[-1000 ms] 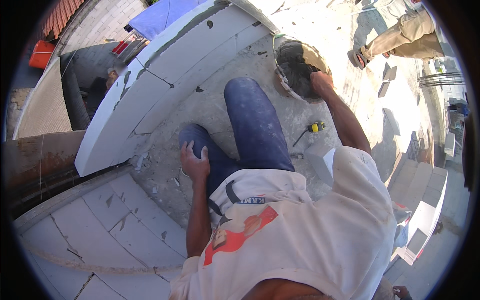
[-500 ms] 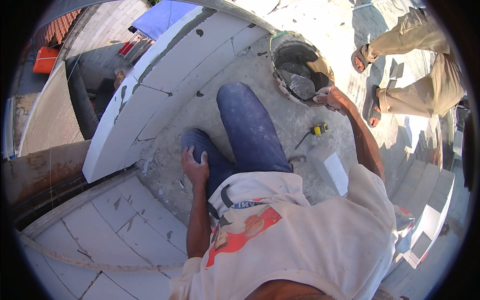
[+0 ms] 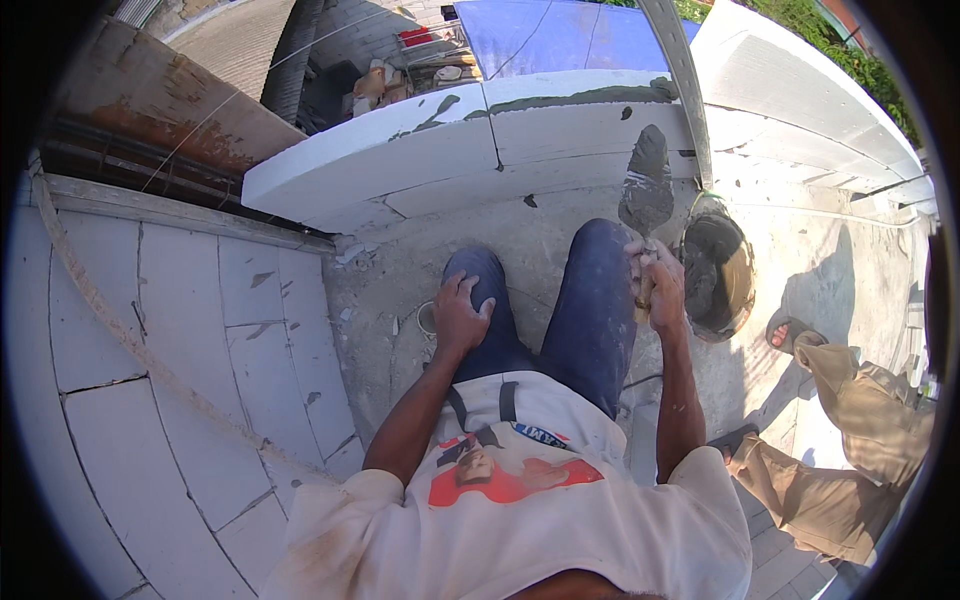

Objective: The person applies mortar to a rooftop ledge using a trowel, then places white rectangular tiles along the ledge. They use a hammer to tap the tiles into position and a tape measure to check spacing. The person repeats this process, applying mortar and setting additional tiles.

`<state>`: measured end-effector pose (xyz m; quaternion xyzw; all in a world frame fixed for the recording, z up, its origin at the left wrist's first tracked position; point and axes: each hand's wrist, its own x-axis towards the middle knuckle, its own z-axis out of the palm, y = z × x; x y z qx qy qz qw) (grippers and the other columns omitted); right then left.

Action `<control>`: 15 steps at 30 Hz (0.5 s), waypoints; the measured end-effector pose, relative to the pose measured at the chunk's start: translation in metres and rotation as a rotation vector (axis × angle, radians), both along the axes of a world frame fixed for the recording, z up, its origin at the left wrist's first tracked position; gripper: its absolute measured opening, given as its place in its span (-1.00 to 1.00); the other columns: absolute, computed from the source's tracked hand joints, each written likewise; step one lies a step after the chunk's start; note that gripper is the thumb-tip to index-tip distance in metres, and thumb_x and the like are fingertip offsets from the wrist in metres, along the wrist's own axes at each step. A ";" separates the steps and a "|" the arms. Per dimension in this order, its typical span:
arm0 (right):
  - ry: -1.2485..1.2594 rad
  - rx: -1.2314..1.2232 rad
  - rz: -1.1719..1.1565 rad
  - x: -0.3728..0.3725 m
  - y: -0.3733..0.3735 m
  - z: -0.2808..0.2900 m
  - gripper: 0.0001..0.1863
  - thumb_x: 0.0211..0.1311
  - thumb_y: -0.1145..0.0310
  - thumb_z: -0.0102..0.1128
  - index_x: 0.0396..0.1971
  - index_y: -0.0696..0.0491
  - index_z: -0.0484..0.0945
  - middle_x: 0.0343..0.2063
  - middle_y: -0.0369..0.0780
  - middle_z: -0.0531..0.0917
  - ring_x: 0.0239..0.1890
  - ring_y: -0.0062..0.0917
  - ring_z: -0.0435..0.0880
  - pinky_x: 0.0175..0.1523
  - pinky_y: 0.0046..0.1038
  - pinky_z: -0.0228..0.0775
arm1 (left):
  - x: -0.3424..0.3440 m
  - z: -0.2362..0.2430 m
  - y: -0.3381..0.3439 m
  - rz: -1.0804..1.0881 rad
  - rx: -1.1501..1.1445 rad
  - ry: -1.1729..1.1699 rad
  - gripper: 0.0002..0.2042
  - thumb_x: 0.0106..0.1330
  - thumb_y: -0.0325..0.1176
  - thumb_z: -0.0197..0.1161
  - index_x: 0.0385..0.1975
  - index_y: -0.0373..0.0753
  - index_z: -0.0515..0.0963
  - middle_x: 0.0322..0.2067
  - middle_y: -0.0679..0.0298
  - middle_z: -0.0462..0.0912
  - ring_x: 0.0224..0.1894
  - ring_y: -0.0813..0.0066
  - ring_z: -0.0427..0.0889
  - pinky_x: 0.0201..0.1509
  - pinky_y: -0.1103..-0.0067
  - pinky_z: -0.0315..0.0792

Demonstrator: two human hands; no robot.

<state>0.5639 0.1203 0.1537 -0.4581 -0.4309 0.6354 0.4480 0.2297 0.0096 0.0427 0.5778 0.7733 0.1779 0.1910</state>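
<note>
My right hand (image 3: pixel 657 285) is closed round the handle of a trowel (image 3: pixel 647 180), held up beside my right knee. Grey mortar coats its blade, which points toward the low white block wall (image 3: pixel 590 130). Along that wall's top lies a strip of wet mortar (image 3: pixel 580 97). Just right of my right hand stands a bucket (image 3: pixel 745 280) with grey mortar inside. My left hand (image 3: pixel 463 310) rests on my left knee, fingers spread over the dark trousers, holding nothing.
A second white block wall (image 3: pixel 180 380) runs along my left. An upright metal bar (image 3: pixel 680 90) stands against the front wall near the bucket. At the right, another person's sandalled foot (image 3: pixel 785 333) and tan trousers (image 3: pixel 830 470) are close by. Beyond the wall hangs a blue tarp (image 3: pixel 560 38).
My right hand has come away from the bucket, bringing the mortar-loaded trowel up in front of the wall. My view has turned left. My left hand stays on the knee.
</note>
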 end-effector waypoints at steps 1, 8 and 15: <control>0.085 0.005 0.014 -0.035 0.006 0.006 -0.68 0.42 0.35 0.05 0.04 0.21 0.57 -0.49 -0.35 0.48 -0.53 -0.69 0.44 -0.38 -0.57 0.33 | -0.001 0.000 0.000 0.008 -0.004 -0.023 -0.44 0.26 -0.13 0.45 0.24 -0.20 0.57 0.37 0.06 0.44 0.44 0.02 0.35 0.51 0.14 0.20; -0.757 0.601 -0.165 -0.196 0.057 -0.038 -0.57 0.47 0.33 0.13 0.18 0.30 0.46 -0.19 0.00 0.59 -0.19 -0.16 0.68 -0.15 -0.19 0.54 | 0.002 -0.001 -0.005 0.069 0.004 -0.071 -0.44 0.28 -0.09 0.42 0.25 -0.16 0.57 0.39 0.12 0.41 0.47 0.08 0.31 0.52 0.13 0.18; -0.986 0.702 0.108 -0.236 0.004 -0.041 -0.60 0.47 0.35 0.16 0.16 0.28 0.46 0.06 0.12 0.53 0.00 0.12 0.62 0.01 -0.01 0.54 | -0.006 0.001 -0.013 0.118 0.023 -0.135 -0.45 0.26 -0.12 0.44 0.24 -0.15 0.58 0.38 0.14 0.42 0.48 0.12 0.31 0.53 0.15 0.14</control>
